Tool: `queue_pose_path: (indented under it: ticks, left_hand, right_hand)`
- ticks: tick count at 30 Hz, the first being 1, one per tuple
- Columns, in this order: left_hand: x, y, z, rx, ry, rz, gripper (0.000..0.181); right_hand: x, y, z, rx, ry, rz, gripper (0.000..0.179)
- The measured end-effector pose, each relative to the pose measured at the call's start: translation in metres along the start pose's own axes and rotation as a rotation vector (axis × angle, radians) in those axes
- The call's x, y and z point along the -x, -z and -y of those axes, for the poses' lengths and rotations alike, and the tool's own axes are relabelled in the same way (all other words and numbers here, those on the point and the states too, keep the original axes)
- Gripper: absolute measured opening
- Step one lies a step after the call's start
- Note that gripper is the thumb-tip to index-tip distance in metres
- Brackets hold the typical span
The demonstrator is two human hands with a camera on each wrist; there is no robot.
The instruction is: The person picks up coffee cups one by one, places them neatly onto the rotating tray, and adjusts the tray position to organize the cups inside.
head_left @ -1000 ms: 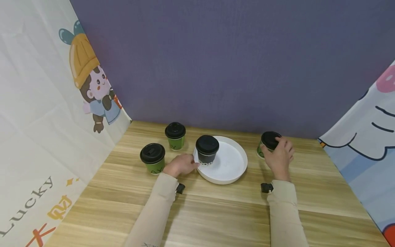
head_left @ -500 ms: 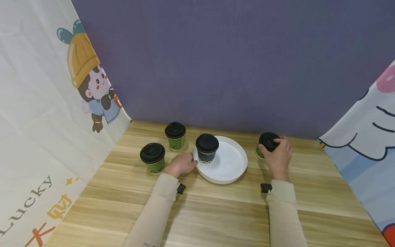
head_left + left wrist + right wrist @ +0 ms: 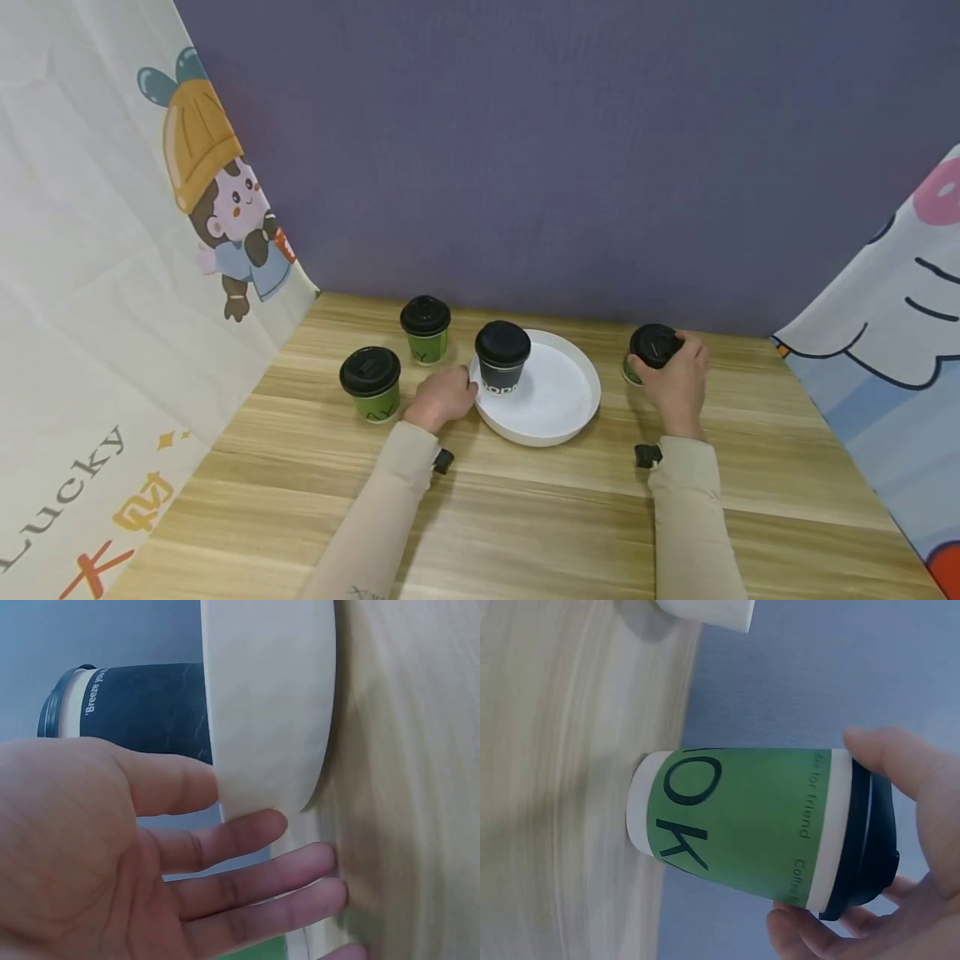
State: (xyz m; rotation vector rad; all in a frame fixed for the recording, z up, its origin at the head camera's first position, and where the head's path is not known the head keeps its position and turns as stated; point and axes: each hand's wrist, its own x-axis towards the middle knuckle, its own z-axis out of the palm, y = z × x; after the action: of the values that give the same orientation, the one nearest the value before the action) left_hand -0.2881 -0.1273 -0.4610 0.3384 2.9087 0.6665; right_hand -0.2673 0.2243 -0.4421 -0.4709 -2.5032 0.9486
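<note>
My left hand [image 3: 444, 393] is at the left edge of a round white tray [image 3: 551, 392], thumb and index finger pinching its rim in the left wrist view. The other fingers spread below, beside the tray's outer wall. Inside the tray, near that hand, a dark paper coffee cup [image 3: 501, 375] with a black lid stands upright. On the right, my right hand [image 3: 675, 383] grips a green paper coffee cup [image 3: 735, 817] around its black lid [image 3: 866, 840], thumb on one side and fingers on the other. The cup's base is at the tabletop in the right wrist view.
Two more green paper cups with black lids, a nearer cup [image 3: 375, 387] and a farther cup [image 3: 426, 332], stand left of the tray. A purple-grey panel [image 3: 525, 167] rises behind the wooden table [image 3: 540, 517]. Printed cloths flank both sides.
The dark cup has shifted slightly back in the tray, and my left hand has moved slightly left and back. The right-hand cup's lid has tipped slightly toward me.
</note>
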Motion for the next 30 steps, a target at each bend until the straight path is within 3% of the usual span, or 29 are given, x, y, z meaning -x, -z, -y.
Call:
queue_pose_path:
  ticks: [7, 14, 18, 24, 30]
  left_hand:
    - [-0.004, -0.006, -0.001, 0.004, 0.031, -0.065, 0.030]
    - [-0.007, -0.008, -0.001, 0.024, 0.035, -0.096, 0.027]
    - [-0.007, -0.006, -0.002, 0.056, 0.019, -0.046, 0.028]
    - [-0.002, 0.000, -0.006, 0.090, -0.005, 0.099, 0.059]
    - [0.001, 0.005, -0.011, 0.118, -0.023, 0.165, 0.073]
  right_hand:
    - [-0.002, 0.004, -0.003, 0.037, 0.033, 0.064, 0.101]
    - [-0.003, 0.005, -0.007, 0.041, 0.034, 0.096, 0.102]
    - [-0.005, 0.007, -0.008, 0.022, 0.034, 0.087, 0.101]
    - [-0.009, 0.013, -0.005, -0.033, 0.036, 0.069, 0.102]
    - [-0.013, 0.017, -0.002, -0.075, 0.055, 0.038, 0.102]
